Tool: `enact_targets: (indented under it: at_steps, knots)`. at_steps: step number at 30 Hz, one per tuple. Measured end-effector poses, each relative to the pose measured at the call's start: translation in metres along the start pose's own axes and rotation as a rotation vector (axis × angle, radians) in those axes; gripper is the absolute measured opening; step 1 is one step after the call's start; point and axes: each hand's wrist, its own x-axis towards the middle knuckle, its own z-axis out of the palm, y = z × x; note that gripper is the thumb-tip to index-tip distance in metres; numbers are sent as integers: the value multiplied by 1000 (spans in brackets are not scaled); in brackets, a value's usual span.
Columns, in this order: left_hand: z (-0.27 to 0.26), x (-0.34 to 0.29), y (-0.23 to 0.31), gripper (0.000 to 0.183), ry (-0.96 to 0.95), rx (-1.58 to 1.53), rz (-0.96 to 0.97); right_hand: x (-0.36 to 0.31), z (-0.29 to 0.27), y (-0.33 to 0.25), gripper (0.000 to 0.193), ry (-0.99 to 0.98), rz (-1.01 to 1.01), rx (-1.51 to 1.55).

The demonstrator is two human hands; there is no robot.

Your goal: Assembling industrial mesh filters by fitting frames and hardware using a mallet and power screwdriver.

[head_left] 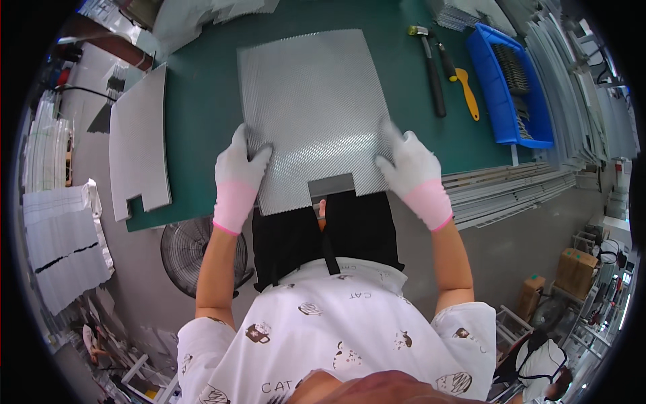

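Note:
A silver perforated metal sheet (pixel 313 101) with a rectangular notch in its near edge lies over the green tabletop, that edge reaching out past the table toward me. My left hand (pixel 241 161), in a white glove with a pink cuff, grips the sheet's left side, thumb on top. On the opposite side my right hand (pixel 412 161), gloved the same way, is closed on the sheet's right edge; its fingertips are slightly blurred. The fingers under the sheet are hidden on both sides.
A similar notched panel (pixel 140 141) rests at the table's left edge. To the right lie a hammer (pixel 433 74), a black-handled tool (pixel 445 62), a yellow scraper (pixel 467 94) and a blue bin (pixel 498 101) of metal parts. Long strips (pixel 505 192) sit near right; a fan (pixel 202 256) stands below.

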Motion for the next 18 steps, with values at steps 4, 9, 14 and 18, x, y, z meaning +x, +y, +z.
enact_targets:
  at_steps: [4,9,14,18]
  knots:
    - [4,0,17,67,203,653,171,4,-7,7,49,40,-165,-118]
    - [7,11,-4,48,65,664,693,61,-44,28,29,3,-476,37]
    - [8,29,1,48,68,645,709,281,-100,67,42,620,-176,299]
    - [11,31,3,45,43,681,669,380,-108,76,52,512,99,112]
